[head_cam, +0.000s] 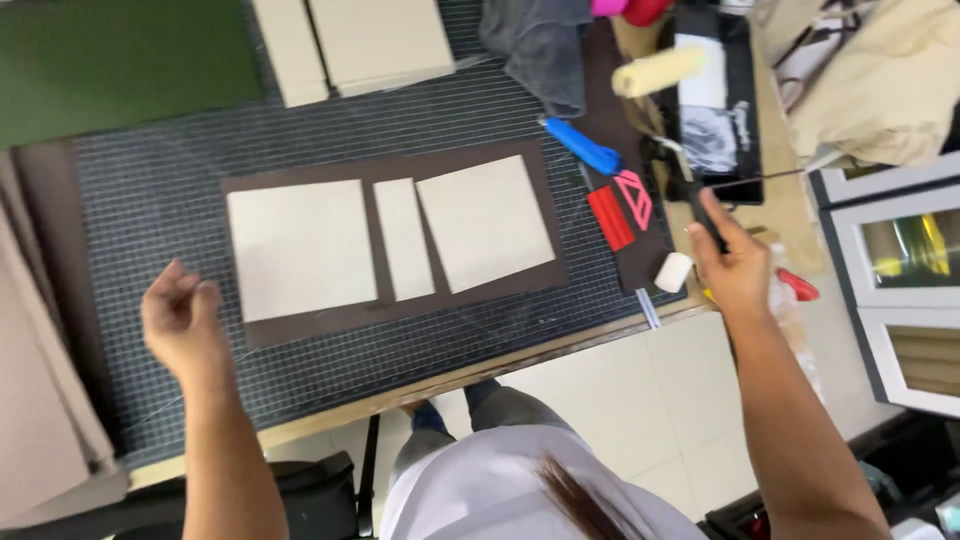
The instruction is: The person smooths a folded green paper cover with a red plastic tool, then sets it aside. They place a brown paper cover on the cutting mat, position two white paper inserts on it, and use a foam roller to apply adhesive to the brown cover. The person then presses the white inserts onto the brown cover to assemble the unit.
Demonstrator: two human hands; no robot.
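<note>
Near the brown sheet (395, 235), the left hand (180, 320) hovers loosely curled and empty. Right of the sheet, the right hand (735, 265) grips a roller handle (700, 205). Three boards (300, 248) lie on the sheet; rolling them seems next, needing steady pressure.

Open gridded mat (150, 190) left of brown sheet (300, 325); tools (610, 215) crowding right edge.
</note>
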